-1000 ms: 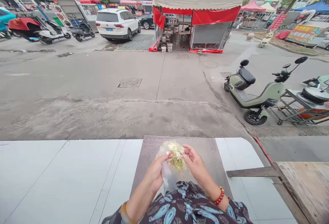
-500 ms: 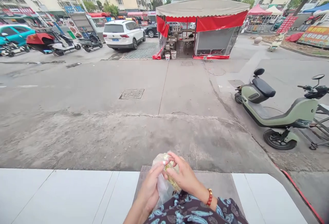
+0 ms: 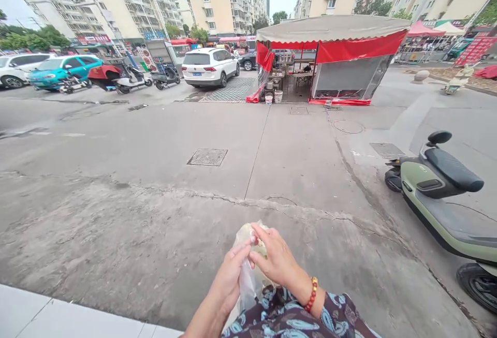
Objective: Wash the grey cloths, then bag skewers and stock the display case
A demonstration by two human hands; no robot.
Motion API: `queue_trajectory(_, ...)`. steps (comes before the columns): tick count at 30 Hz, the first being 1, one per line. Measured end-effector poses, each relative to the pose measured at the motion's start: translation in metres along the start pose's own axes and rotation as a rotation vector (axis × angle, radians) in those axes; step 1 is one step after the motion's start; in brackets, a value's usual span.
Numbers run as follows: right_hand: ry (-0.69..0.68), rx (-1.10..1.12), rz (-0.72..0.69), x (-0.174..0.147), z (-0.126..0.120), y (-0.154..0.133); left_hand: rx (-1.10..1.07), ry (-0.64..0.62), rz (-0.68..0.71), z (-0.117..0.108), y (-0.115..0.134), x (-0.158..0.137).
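Low in the middle of the head view, close to my body, is a thin see-through plastic bag (image 3: pixel 247 283) with something pale yellow-green in it. My left hand (image 3: pixel 230 276) grips the bag's left side, thumb and fingers pressed together near its top. Curled over the upper right side of the bag, my right hand (image 3: pixel 277 259) pinches it with the fingertips close to those of the left. The contents are mostly hidden behind my fingers. A red and gold bead bracelet (image 3: pixel 311 294) circles my right wrist, by a dark paisley-patterned garment (image 3: pixel 295 322).
Grey paving (image 3: pixel 155 255) stretches ahead, with a white tiled edge (image 3: pixel 66 314) at lower left. A green scooter (image 3: pixel 435 193) stands on the right. Farther off are a red-and-beige stall tent (image 3: pixel 334 30), a white car (image 3: pixel 209 66) and a blue car (image 3: pixel 66 71).
The view has turned left and moved forward, so the scooter sits farther right and the white tiles have mostly left the frame. Both hands keep hold of the plastic bag.
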State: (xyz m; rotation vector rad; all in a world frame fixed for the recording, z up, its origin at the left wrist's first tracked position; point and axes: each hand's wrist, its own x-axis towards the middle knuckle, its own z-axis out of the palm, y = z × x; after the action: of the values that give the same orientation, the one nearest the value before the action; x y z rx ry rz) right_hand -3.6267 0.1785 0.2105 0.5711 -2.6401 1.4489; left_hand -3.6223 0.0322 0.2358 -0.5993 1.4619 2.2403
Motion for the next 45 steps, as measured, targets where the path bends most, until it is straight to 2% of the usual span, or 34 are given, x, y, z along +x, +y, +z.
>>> queue_trajectory(4, 0.092, -0.011, 0.065, 0.111, 0.004, 0.088, 0.021, -0.107, -0.005, 0.020, 0.045, 0.141)
queue_trajectory(8, 0.184, 0.028, 0.221, 0.234, 0.004, 0.162, 0.028, -0.186, -0.046, 0.043, 0.111, 0.278)
queue_trajectory(13, 0.315, 0.121, 0.319, 0.395, -0.020, 0.241, 0.045, -0.220, -0.118, 0.088, 0.204, 0.439)
queue_trajectory(15, 0.378, 0.102, 0.339, 0.457, -0.031, 0.281, 0.031, -0.258, -0.113, 0.104, 0.230, 0.512)
queue_trajectory(17, 0.414, 0.053, 0.338, 0.518, -0.039, 0.332, 0.008, -0.310, -0.099, 0.118, 0.244, 0.595)
queue_trajectory(20, 0.376, -0.001, 0.299, 0.613, -0.043, 0.432, 0.004, -0.367, -0.076, 0.132, 0.249, 0.733)
queue_trajectory(23, 0.295, -0.021, 0.313, 0.712, -0.038, 0.543, -0.014, -0.357, -0.052, 0.146, 0.256, 0.873)
queue_trajectory(26, 0.279, -0.034, 0.350, 0.818, -0.039, 0.636, -0.035, -0.333, -0.058, 0.167, 0.285, 0.999)
queue_trajectory(29, 0.293, -0.008, 0.330, 0.936, -0.057, 0.707, -0.005, -0.342, -0.035, 0.197, 0.341, 1.120)
queue_trajectory(31, 0.320, -0.041, 0.320, 1.023, -0.072, 0.758, 0.037, -0.370, -0.019, 0.218, 0.384, 1.212)
queue_trajectory(33, 0.361, -0.111, 0.335, 1.114, -0.082, 0.822, 0.060, -0.416, -0.016, 0.236, 0.421, 1.318)
queue_trajectory(38, 0.422, -0.178, 0.439, 1.338, -0.090, 1.017, 0.127, -0.503, -0.108, 0.279, 0.497, 1.608)
queue_trajectory(40, 0.437, -0.194, 0.468, 1.425, -0.100, 1.088, 0.169, -0.516, -0.153, 0.303, 0.533, 1.715)
queue_trajectory(42, 0.458, -0.216, 0.491, 1.513, -0.122, 1.147, 0.195, -0.526, -0.165, 0.335, 0.577, 1.814)
queue_trajectory(45, 0.491, -0.178, 0.507, 1.651, -0.176, 1.227, 0.199, -0.528, -0.169, 0.396, 0.648, 1.956)
